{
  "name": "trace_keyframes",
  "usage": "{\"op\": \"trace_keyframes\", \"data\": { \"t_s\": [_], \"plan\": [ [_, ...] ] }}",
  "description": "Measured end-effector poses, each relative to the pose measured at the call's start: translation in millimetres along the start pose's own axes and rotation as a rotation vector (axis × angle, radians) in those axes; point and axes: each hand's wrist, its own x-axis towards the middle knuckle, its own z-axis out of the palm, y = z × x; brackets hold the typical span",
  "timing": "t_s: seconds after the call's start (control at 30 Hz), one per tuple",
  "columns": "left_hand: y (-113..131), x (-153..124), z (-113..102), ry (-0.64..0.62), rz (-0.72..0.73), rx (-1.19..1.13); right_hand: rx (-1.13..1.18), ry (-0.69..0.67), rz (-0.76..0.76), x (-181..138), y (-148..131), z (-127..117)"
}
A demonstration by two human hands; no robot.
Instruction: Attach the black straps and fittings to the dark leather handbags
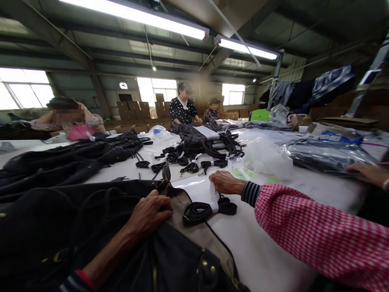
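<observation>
A black bag [112,235] lies in front of me with its opening spread and its beige lining [194,239] showing. My left hand [152,211] is closed on the bag's upper edge, fingers curled over the rim. My right hand [226,182] pinches the white paper band [213,198] around a coiled black strap [199,211]. This strap hangs or rests over the bag's open mouth; which of the two I cannot tell. Just beyond my right hand lie several more banded straps [214,163] with metal clips.
More black bags [67,158] lie along the left, and another pile [200,140] stands mid-table. Clear plastic [264,158] and a plastic-wrapped dark package [325,154] are on the right, where another person's hand [370,173] rests. Several people sit or stand around the table [243,235].
</observation>
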Motion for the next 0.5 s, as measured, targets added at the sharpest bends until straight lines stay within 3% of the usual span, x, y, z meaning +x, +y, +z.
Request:
{"op": "trace_keyframes", "data": {
  "t_s": [0.2,0.5],
  "plan": [
    [0.5,0.9,0.5,-0.003,0.021,-0.005,-0.114,-0.033,-0.09,-0.6,4.6,-3.6],
    [0.4,0.9,-0.3,-0.011,0.014,0.027,-0.112,-0.109,-0.078,12.1,16.6,2.0]
  ]
}}
